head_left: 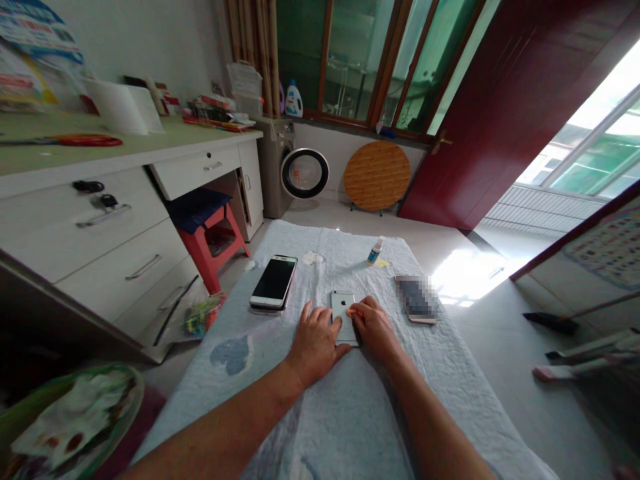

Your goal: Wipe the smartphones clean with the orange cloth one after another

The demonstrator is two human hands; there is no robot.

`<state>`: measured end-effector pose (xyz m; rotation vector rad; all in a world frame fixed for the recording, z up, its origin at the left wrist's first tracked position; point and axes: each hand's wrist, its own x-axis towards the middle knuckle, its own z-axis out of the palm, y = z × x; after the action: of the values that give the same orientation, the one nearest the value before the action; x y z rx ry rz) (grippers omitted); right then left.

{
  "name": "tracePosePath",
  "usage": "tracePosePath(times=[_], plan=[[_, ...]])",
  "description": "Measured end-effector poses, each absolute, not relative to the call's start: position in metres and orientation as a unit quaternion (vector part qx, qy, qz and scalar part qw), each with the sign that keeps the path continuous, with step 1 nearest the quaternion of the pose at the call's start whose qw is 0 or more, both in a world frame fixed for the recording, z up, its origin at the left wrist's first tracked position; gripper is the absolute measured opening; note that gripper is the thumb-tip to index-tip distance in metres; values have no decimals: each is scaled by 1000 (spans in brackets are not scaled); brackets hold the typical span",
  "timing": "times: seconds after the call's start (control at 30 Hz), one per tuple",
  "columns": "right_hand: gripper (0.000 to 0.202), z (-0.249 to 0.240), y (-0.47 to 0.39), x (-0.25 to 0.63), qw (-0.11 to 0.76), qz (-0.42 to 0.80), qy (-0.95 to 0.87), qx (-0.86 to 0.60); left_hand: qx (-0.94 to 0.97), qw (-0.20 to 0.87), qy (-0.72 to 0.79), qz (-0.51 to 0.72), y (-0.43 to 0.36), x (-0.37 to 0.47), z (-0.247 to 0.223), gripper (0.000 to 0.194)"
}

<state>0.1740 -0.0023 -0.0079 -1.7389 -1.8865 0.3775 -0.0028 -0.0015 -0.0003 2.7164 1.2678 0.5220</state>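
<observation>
A silver phone (343,301) lies back side up on the cloth-covered table, a dark apple logo showing on it. My left hand (314,337) rests at its left side with fingers spread, a fingertip on the phone's back and the thumb near its lower edge. My right hand (374,328) is closed in a pinch over the phone's right side. Between its fingertips is a small pale-orange piece (351,311), touching the phone's back; its kind is too small to make out.
Left of my hands lies a white phone (275,280) on another flat item. On the right is another phone (417,299), partly pixelated. A small spray bottle (375,251) stands at the back of the light-blue cloth (250,400). A red stool (207,233) stands beyond the table's left edge.
</observation>
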Motion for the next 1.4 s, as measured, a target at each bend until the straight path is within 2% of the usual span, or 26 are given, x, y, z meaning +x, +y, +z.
tracePosePath(times=[0.23,0.57,0.73,1.1,1.3,1.4], plan=[[21,-9,5,176,251,133,-700,-655,893,63,416,159,-1,-4,0,45],[16,19,-23,176,174,260,-782,-540,889,82,412,182,3,-6,-2,45],[15,25,-23,181,163,280,-776,-541,891,88,410,172,4,-7,-4,48],[14,19,-22,180,167,256,-768,-562,895,99,410,148,5,-9,0,49],[14,10,-17,159,173,212,-787,-553,896,96,406,150,5,-8,3,33],[16,7,-15,163,188,208,-772,-570,898,97,403,149,6,-8,2,40]])
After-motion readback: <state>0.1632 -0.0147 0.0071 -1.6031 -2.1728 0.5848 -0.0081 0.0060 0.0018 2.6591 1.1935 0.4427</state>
